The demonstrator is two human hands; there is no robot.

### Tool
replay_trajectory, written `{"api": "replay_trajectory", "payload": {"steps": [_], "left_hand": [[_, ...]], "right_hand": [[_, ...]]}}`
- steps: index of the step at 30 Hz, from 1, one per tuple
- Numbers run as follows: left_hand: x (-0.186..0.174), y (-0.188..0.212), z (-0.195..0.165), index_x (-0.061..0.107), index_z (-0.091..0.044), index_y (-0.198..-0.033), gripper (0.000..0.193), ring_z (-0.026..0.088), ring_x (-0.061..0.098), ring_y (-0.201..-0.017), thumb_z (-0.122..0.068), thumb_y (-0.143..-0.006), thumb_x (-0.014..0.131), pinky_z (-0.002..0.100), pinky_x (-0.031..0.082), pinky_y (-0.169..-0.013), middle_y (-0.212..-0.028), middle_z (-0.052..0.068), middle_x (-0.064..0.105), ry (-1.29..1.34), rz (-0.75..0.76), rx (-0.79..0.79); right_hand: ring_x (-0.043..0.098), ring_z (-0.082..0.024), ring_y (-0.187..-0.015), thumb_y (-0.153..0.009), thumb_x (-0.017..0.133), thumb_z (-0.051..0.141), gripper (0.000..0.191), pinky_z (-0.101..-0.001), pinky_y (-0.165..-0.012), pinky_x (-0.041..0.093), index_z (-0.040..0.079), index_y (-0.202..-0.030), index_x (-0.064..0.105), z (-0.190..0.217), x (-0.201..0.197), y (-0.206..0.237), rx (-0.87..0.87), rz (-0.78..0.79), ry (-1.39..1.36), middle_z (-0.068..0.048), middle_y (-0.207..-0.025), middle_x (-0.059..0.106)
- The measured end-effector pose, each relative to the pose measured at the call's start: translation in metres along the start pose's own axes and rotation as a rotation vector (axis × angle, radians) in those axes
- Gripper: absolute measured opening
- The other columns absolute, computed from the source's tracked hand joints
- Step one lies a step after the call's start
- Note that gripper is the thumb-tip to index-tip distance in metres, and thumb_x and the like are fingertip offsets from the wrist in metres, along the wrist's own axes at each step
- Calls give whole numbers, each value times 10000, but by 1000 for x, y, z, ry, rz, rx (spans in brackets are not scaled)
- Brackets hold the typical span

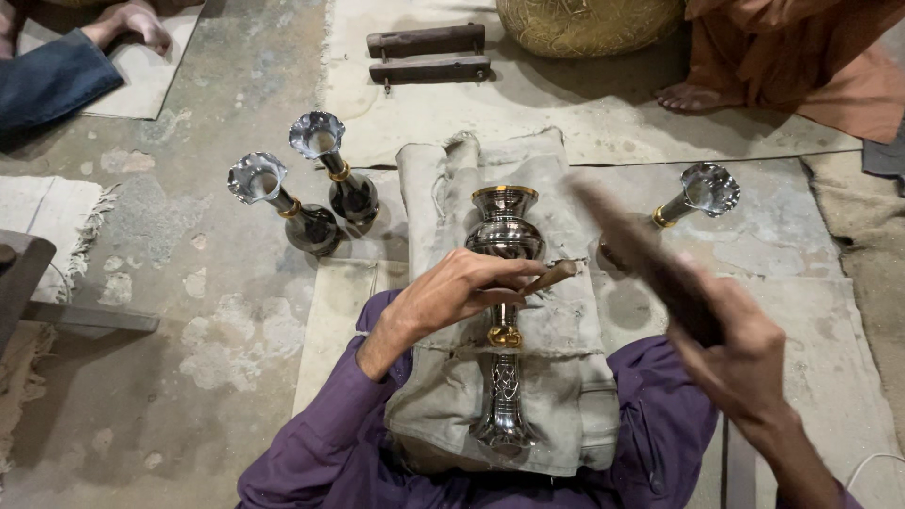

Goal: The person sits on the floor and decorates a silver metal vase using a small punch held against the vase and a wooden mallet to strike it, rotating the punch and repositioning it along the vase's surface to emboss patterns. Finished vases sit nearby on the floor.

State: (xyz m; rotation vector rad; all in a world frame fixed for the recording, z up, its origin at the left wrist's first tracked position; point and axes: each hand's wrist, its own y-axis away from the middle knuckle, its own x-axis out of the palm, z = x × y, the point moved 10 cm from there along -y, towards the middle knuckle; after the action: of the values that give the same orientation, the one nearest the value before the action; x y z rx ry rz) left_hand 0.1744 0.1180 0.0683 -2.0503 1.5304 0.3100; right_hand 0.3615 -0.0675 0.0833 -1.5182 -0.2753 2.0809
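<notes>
Sitting on a worn concrete floor laid with pale cloth mats.
Left hand [452, 294] grips a small chisel [554, 275] against the metal vase [505, 311] lying on a grey padded cloth [566, 377] across the lap; right hand [745, 358] clasps a blurred wooden mallet [641, 253]. Three more vases [283, 203] stand nearby.

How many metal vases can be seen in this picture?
4. One vase lies on the padded cloth under the left hand; two stand left of it; one stands right.
</notes>
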Motion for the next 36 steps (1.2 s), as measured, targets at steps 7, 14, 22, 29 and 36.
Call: {"api": "replay_trajectory", "payload": {"steps": [7,14,22,29,36], "left_hand": [[2,4,8,630,-169,-1372,511,199,795,-964,-89,-883,757,342,656,-849,-1136,59,788,-31,-16,8],[4,15,22,610,-172,-1399,513,179,797,-963,-89,-909,737,331,660,-834,-1133,54,793,-41,-83,-79],[-3,29,30,588,-124,-1407,541,175,783,-1028,-40,-899,757,313,650,-893,-1109,101,793,93,-255,-140],[-5,30,26,594,-108,-1403,512,175,781,-1034,-39,-921,749,313,645,-869,-1114,104,793,84,-264,-129],[-4,38,31,586,-117,-1405,511,184,793,-1034,-31,-931,759,317,662,-890,-1116,107,801,163,-366,-154]], "right_hand": [[706,-186,-785,-832,821,137,739,-314,-672,576,252,-1517,568,-4,-13,4,-118,42,304,-63,-1121,766],[720,-190,-782,-798,785,111,783,-305,-687,586,246,-1536,561,-14,-14,-1,-41,38,203,-58,-1118,755],[672,-194,-637,-733,819,124,834,-352,-603,576,251,-1516,562,9,-26,-29,-54,185,352,-39,-962,760],[691,-181,-644,-815,771,156,774,-310,-582,596,223,-1542,515,20,-31,-56,-111,244,328,-129,-1128,752],[704,-167,-676,-868,688,243,713,-289,-574,576,304,-1549,485,19,-22,-61,-48,316,380,-65,-1055,751]]}}
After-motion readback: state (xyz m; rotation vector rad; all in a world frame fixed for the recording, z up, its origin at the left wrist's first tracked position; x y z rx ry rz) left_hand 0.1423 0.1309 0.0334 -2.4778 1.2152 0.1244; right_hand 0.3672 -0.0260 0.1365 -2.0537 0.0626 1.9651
